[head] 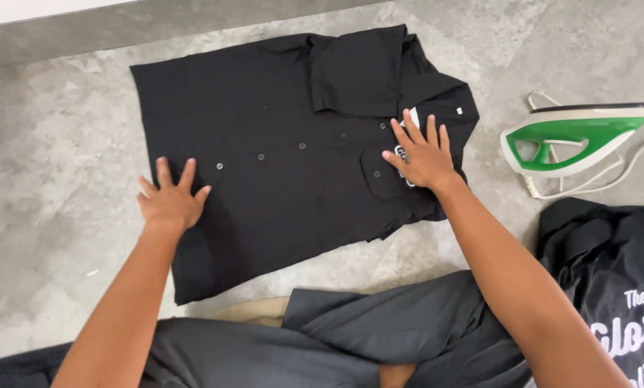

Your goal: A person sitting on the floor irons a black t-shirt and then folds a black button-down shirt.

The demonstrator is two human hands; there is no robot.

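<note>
Black shirt (293, 144) lay flat on the grey floor (42, 187), buttons up, sleeve folded over the chest. Left hand (169, 201) pressed the hem edge, right hand (421, 154) pressed by the collar; both splayed flat, grasping nothing. Risks: uneven pressure could bunch the fabric, and the green iron (577, 136) lay near the right elbow, its cord easy to snag.

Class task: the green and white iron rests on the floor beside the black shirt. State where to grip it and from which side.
Grip the iron by its green looped handle, coming from above: the open slot lets fingers wrap around, and its cord trails off on the right.
</note>
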